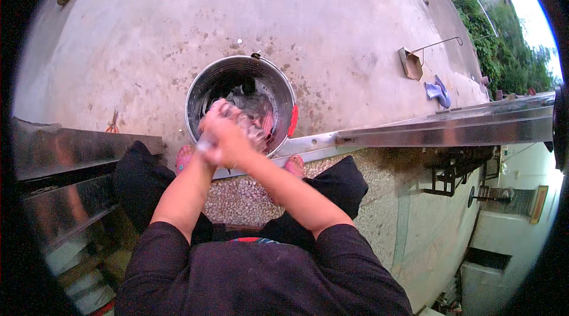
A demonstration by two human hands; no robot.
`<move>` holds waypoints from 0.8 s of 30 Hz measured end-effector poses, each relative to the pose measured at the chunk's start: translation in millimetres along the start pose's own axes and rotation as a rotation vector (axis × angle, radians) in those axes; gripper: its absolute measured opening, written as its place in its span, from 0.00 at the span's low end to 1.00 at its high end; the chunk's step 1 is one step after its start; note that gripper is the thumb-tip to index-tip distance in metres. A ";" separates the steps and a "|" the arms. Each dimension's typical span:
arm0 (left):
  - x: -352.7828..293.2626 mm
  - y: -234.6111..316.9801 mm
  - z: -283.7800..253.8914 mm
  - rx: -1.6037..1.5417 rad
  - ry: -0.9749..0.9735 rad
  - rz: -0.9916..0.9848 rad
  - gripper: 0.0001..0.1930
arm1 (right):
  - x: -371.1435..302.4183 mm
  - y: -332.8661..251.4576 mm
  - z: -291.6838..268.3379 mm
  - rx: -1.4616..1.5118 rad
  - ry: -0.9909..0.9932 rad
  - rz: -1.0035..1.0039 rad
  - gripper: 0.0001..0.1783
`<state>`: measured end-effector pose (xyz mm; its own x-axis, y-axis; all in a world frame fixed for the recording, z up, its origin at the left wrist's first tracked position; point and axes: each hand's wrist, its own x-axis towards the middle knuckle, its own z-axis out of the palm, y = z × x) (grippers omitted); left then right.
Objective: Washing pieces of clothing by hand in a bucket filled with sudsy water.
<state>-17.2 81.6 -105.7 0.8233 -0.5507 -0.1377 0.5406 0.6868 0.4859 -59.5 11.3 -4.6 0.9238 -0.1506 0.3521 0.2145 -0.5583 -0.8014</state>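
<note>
A round metal bucket (197, 79) stands on the concrete before me, with dark and striped wet laundry (268, 120) and water inside. Over its near side my right hand (230, 138) is closed, blurred by motion, and crosses in front of my left hand (207, 149). The two press together round a bunched greyish-pink cloth (253, 133). Most of my left fingers are hidden behind the right hand, but that hand also looks closed on the cloth. A red grip (293, 120) hangs at the bucket's right rim.
My feet in pink slippers (294, 166) flank the bucket at a metal door sill (317, 141). Metal door panels (456, 126) stand to the right and left. Farther right lie a long-handled dustpan (411, 63) and blue-purple shoes (438, 92). Wet spots mark the concrete.
</note>
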 end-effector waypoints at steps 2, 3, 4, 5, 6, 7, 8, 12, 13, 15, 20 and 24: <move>-21.9 -1.4 39.3 0.132 0.416 0.091 0.13 | -11.3 -12.7 9.0 -0.365 -0.169 -0.132 0.12; -15.8 11.1 39.3 -0.310 -0.283 -0.176 0.13 | -8.7 9.4 3.6 -0.226 -0.048 -0.042 0.12; -6.5 -3.7 48.1 -0.090 0.118 -0.094 0.11 | -3.4 48.5 -2.9 -0.190 0.002 0.075 0.12; 1.0 -20.6 52.4 0.137 0.521 -0.001 0.11 | -0.6 75.2 -5.7 -0.147 0.047 0.190 0.12; 1.1 -20.0 38.1 0.163 0.552 -0.051 0.10 | -1.2 71.8 -1.5 -0.137 0.044 0.193 0.12; -0.5 -18.1 22.1 0.169 0.560 -0.050 0.10 | -2.0 67.6 4.0 -0.252 -0.019 0.181 0.11; -0.8 -17.2 5.5 0.306 0.489 0.028 0.11 | -0.7 59.9 6.3 -0.371 -0.082 0.166 0.11; -5.5 -1.5 12.1 0.348 0.445 0.105 0.14 | -17.7 -12.9 8.8 -0.015 0.089 -0.248 0.06; -2.2 -8.3 -7.9 0.530 0.446 0.234 0.13 | -16.7 0.9 8.3 -0.008 0.083 -0.252 0.06; -0.5 -14.8 16.0 0.314 0.452 -0.026 0.11 | -6.4 49.1 -1.4 -0.021 0.188 -0.073 0.08; 5.4 50.0 84.1 0.698 0.043 -0.072 0.08 | 21.5 74.5 -61.0 -0.577 -0.039 0.488 0.19; 3.9 72.2 98.2 1.713 -0.300 0.086 0.45 | 36.7 67.0 -86.3 -0.322 0.051 0.628 0.21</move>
<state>8.0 82.5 13.6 0.6720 -0.7405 -0.0094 -0.4426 -0.4118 0.7966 -38.7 -102.1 -3.7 0.8241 -0.5573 -0.1017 -0.4664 -0.5655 -0.6802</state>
